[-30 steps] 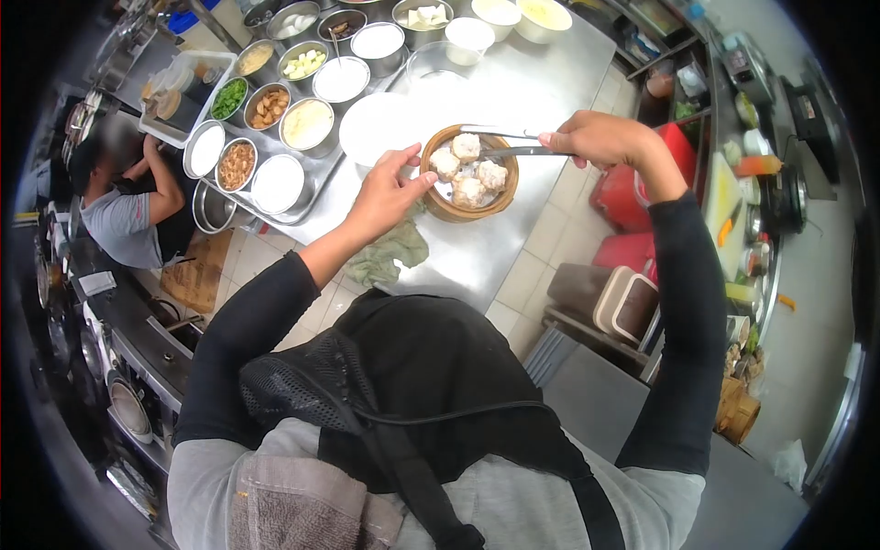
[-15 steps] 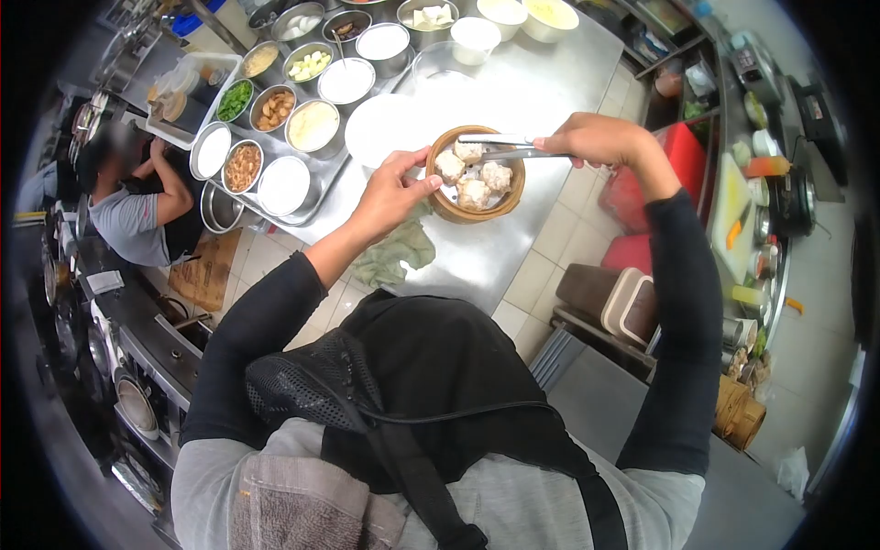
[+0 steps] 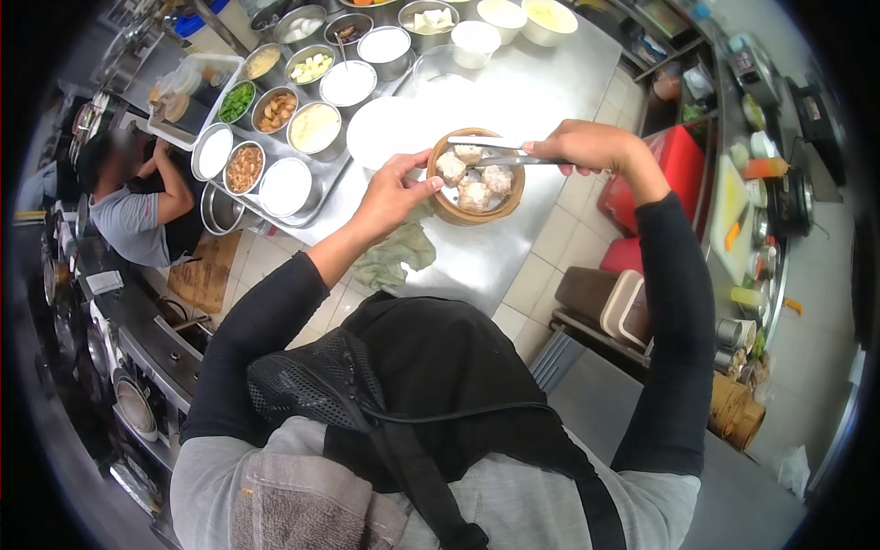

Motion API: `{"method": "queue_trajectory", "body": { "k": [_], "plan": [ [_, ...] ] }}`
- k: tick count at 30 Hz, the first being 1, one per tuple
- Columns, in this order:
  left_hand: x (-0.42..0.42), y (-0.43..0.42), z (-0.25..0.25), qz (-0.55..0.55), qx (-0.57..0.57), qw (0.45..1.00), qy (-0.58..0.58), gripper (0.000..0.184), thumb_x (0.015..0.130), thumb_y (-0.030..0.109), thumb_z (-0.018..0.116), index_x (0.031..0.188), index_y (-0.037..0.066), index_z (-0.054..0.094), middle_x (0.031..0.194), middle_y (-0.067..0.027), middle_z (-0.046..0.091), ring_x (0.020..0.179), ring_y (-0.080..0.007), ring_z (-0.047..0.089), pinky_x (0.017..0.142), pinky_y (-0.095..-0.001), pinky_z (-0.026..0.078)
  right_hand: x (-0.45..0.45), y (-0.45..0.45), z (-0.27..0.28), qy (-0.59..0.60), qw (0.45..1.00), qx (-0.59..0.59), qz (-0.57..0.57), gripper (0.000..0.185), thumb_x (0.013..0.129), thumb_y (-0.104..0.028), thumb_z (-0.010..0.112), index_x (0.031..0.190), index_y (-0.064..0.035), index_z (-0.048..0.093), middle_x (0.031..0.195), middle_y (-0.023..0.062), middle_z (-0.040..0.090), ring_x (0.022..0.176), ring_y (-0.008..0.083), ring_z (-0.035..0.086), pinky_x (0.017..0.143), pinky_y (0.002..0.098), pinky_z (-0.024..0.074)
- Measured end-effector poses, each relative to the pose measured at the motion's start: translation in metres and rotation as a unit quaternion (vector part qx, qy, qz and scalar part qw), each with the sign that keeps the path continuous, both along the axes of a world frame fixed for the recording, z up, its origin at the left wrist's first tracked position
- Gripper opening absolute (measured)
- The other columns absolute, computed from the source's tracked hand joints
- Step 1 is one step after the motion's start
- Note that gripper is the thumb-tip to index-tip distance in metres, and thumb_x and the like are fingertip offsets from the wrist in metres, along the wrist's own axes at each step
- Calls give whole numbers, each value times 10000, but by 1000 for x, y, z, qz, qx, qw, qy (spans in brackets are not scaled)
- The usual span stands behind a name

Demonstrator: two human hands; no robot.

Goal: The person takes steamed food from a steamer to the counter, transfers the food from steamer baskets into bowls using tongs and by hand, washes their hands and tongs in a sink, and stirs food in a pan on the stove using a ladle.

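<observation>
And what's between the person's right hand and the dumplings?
Tongs: in the head view, the right hand holds them, and they stretch over the steamer's rim to the dumplings.

A commercial kitchen: the steel table [image 3: 481,266] carries rows of metal tins [image 3: 397,66], some with chopped food [image 3: 245,170], and a bamboo steamer [image 3: 477,219]. Left of the table is a co-worker [image 3: 133,225]; right of it, tiled floor [image 3: 561,243] and a chopping board [image 3: 721,197].
</observation>
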State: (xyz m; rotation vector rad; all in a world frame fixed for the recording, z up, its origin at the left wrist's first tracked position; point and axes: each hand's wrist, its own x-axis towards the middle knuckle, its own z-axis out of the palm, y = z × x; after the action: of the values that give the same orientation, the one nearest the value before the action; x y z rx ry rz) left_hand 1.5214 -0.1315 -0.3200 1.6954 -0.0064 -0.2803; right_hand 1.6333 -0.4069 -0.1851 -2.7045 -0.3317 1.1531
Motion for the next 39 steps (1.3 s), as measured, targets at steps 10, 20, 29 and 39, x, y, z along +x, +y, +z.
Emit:
{"method": "queue_trajectory", "body": {
  "k": [10,20,29,39],
  "plan": [
    [0,2,5,-7,10,1000,15,578,892,223,748,1389,9,546,1221,-79,549,830,-106,541,815,-257,491,-4,-1,4,-28,999,-14,-30,692,905,-662,511,834,-10,733,598,51,576,500,150,520,460,307,410],
    [0,3,-2,2,34,999,-6,606,869,263,766,1382,17,557,1214,-98,488,918,-145,533,872,-286,485,-9,-1,7,-37,999,0,-26,747,891,-703,482,943,-11,759,643,91,607,529,192,561,495,333,453],
    [3,4,-4,1,42,999,-18,652,837,281,799,1385,25,555,1190,-89,464,992,-163,484,907,-291,469,-11,-4,-7,-28,999,12,-41,805,861,-735,497,1004,18,743,699,112,641,576,204,602,515,329,482],
    [-15,19,-10,50,42,998,26,880,806,291,816,1483,-40,361,1273,-124,442,1066,-191,515,930,-322,486,-13,-18,-5,-39,997,44,-50,662,837,-645,625,979,-12,757,710,76,637,588,174,570,525,294,471]
  ]
}}
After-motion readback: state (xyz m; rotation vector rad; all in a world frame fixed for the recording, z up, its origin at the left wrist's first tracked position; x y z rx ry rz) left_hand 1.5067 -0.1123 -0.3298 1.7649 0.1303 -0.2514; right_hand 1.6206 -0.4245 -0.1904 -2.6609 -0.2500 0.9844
